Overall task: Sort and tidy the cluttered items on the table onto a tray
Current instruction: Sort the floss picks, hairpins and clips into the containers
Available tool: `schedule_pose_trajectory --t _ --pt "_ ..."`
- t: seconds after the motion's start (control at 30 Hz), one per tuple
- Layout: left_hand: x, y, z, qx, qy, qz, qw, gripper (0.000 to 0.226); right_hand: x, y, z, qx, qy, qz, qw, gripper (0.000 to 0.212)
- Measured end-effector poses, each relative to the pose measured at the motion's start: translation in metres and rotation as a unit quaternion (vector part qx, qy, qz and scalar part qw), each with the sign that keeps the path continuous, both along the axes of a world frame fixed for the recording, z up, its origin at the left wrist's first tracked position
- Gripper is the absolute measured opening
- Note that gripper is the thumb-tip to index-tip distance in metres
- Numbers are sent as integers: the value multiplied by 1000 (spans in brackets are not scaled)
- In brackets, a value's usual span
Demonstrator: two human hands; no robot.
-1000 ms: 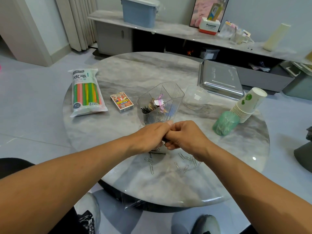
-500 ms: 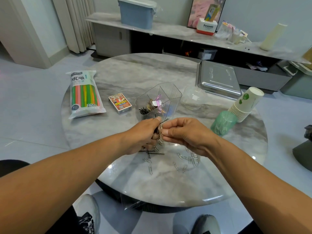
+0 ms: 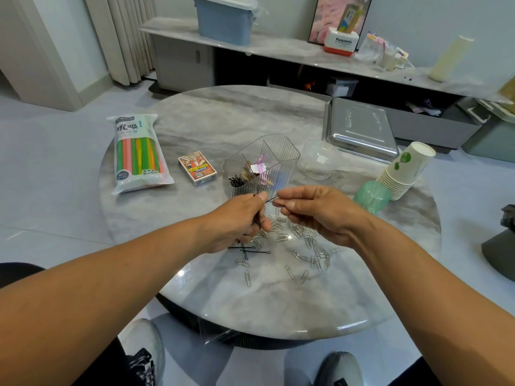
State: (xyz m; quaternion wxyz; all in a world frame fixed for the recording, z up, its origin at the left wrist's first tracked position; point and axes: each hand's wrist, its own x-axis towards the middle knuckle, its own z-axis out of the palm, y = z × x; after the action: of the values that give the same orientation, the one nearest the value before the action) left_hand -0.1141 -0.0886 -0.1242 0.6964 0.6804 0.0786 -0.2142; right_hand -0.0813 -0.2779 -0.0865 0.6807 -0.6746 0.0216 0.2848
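You are pinching a bundle of thin black wire hairpins [image 3: 257, 215] in your left hand [image 3: 237, 221] while your right hand [image 3: 315, 211] is nipping one light, springy, slippery pin [image 3: 271, 200] by its end.

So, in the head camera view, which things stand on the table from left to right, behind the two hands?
Bag of coloured straws → red card box → clear ribbed plastic organizer → clear plastic dome → green plastic roll → stacked paper cups.
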Motion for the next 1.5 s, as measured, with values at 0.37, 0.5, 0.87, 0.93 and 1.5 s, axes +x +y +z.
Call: schedule_pose_trajectory --t 0.37,0.5,0.87,0.93,1.5 --pt "0 -4 5 -80 22 37 996 42 -12 18 -9 -43 -51 -35 997 27" --pt "-1 -4 2 -42 -3 -4 999 43 -18 27 -11 -83 -136 -19 987 8" --pt "3 12 16 -124 90 55 987 27 -6 13 -12 -284 -211 127 927 12" --pt "2 18 18 -159 123 76 977 30 -12 19 -23 -380 -227 196 875 13" --pt "-3 54 8 -143 207 166 953 31 2 29 -14 -554 -279 293 728 5"
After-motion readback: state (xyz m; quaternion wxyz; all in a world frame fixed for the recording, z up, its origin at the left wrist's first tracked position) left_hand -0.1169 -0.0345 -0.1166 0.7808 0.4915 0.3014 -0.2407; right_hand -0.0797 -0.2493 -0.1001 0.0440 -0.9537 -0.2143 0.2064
